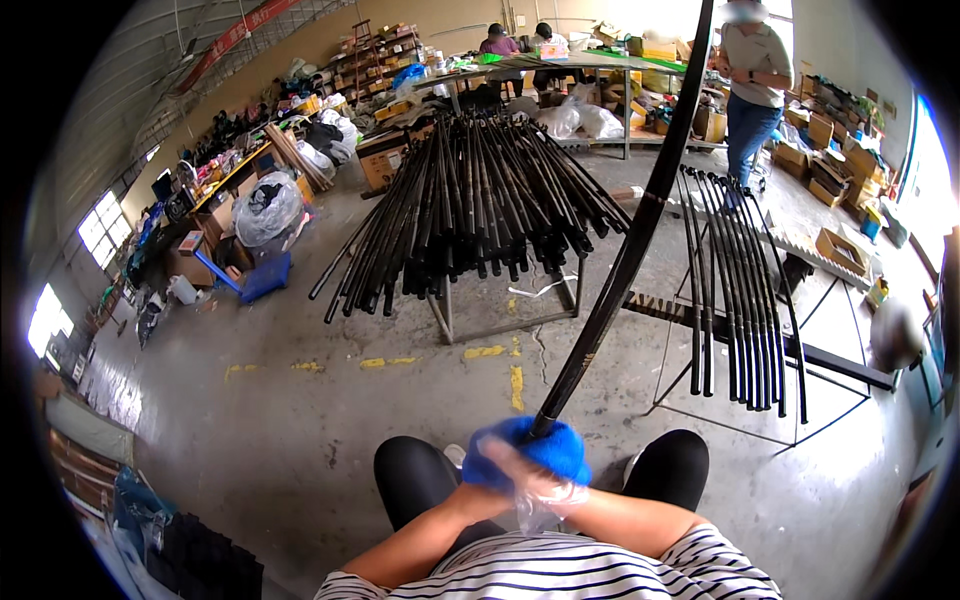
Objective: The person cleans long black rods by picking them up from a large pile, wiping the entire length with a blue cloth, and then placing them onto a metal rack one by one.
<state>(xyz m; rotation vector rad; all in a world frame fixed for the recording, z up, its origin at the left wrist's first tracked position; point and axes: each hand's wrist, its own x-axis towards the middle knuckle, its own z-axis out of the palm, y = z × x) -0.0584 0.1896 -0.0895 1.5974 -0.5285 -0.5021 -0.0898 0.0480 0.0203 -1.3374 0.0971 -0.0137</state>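
Gripping the long black rod (620, 250) above my knees, I am closing both hands, left hand (500, 470) and right hand (555, 480), around its butt through a blue cloth (535, 445); wiping evenly needs firm, steady pressure.

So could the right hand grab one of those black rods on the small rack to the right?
Probably not from here. The right hand is wrapped in blue cloth around the long black rod, and the rack rods stand well beyond the knees.

Cluttered workshop, concrete floor (300, 430), windows (103, 228)
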